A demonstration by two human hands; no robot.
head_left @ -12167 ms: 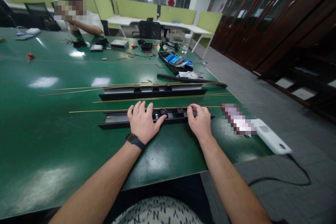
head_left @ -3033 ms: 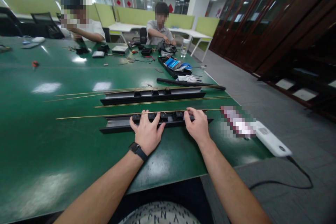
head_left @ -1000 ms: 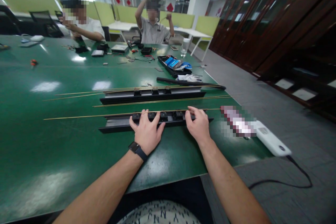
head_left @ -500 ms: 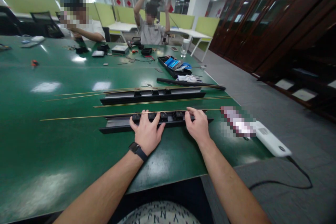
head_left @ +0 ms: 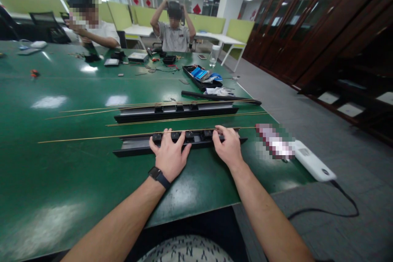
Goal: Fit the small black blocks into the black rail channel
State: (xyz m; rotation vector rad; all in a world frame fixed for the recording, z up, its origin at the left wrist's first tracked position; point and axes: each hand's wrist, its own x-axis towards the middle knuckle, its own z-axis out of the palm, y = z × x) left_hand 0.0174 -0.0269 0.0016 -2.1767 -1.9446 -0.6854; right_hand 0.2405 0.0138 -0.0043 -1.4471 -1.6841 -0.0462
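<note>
A black channel [head_left: 129,152] with a grey inner face lies in front of me, several small black blocks [head_left: 206,134] set along it. One thin gold rod [head_left: 80,139] runs lengthwise along its far side and sticks out well past the left end. My left hand [head_left: 168,153], with a dark watch at the wrist, rests over the blocks, fingers spread and touching the channel. Near the right end, my right hand [head_left: 229,145] has thumb and index finger drawn together at the rod; the exact contact is partly hidden by the fingers.
Beyond lies a second black channel [head_left: 178,115] with more gold rods [head_left: 187,120]. A black tube [head_left: 221,97], white gloves [head_left: 219,91] and a black tray [head_left: 205,86] sit farther back. To the right are a blurred phone-like object [head_left: 273,141] and a white device [head_left: 313,161]. Two people sit opposite.
The gold rod's left end has slid a little farther left. Both hands keep nearly the same place on the channel. The person opposite has lowered a dark object onto their head.
</note>
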